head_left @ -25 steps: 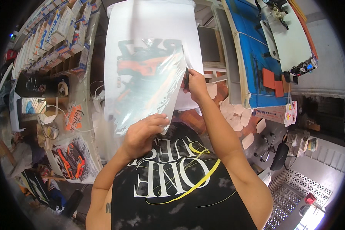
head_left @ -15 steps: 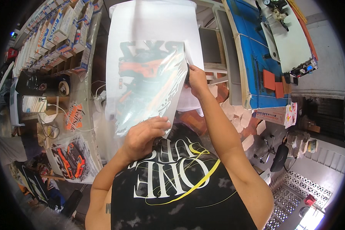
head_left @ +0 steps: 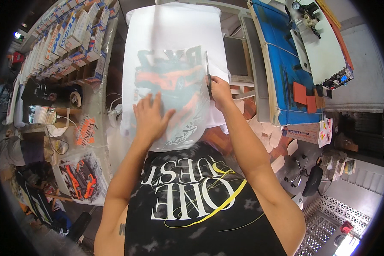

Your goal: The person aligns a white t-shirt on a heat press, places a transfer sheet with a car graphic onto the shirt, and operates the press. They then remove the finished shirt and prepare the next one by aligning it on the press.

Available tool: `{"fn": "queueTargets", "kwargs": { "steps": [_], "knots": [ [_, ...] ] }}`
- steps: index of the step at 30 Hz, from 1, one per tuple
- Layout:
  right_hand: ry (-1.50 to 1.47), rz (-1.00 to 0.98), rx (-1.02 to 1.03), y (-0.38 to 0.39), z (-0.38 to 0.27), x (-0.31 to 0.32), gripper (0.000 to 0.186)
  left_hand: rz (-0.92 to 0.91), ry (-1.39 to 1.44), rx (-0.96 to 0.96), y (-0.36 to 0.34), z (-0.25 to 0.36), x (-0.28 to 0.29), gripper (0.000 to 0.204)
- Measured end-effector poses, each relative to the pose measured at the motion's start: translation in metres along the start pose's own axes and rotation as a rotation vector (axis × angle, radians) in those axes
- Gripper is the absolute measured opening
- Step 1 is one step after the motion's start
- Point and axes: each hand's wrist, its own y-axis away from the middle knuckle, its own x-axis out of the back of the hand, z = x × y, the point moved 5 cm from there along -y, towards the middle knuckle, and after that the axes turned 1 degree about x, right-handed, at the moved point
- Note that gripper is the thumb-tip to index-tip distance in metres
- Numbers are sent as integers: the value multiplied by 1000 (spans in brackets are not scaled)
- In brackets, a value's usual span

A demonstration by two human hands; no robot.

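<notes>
A translucent film (head_left: 187, 85) printed with an orange car, dark lettering and ragged white marks lies over a white-covered board (head_left: 170, 25), its lower end hanging past the board's edge toward my black shirt. My left hand (head_left: 153, 117) rests on the film's lower left part, fingers spread and holding nothing. At the film's right edge, my right hand (head_left: 219, 91) grips black-handled scissors (head_left: 207, 64), blades pointing away from me along that edge. Whether the blades are on the film or just beside it I cannot tell.
Left, a bench (head_left: 98, 111) carries long boxes (head_left: 74, 34), a phone (head_left: 42, 114) on a cable, a tape roll (head_left: 75, 99) and an orange-car print (head_left: 81, 179). Right stand a blue board (head_left: 286, 77), a gauged machine (head_left: 311, 17) and a cardboard box (head_left: 307, 132). A black chair (head_left: 307, 175) sits lower right.
My left hand has moved up from the film's lower corner and spread its fingers. The film, curled and glaring before, now shows its print more flatly. The scissors' blades have come into clear view.
</notes>
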Motion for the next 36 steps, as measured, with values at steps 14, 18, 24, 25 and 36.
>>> {"fn": "queueTargets", "kwargs": {
  "steps": [14,18,24,25,36],
  "knots": [
    [-22,-256,-198,142,84,84,45,-28,-8,-454,-105,-30,8,62],
    [-46,-193,-141,151,111,67,52,19,-61,-650,-47,23,-42,44],
    [-92,-178,-106,153,115,42,49,146,-53,-696,-48,36,-60,31],
    [-78,-191,-103,154,115,38,46,126,-46,-697,-50,37,-61,31],
    [-94,-117,-125,160,106,20,45,93,-29,-683,-40,38,-63,38]
  ]
}}
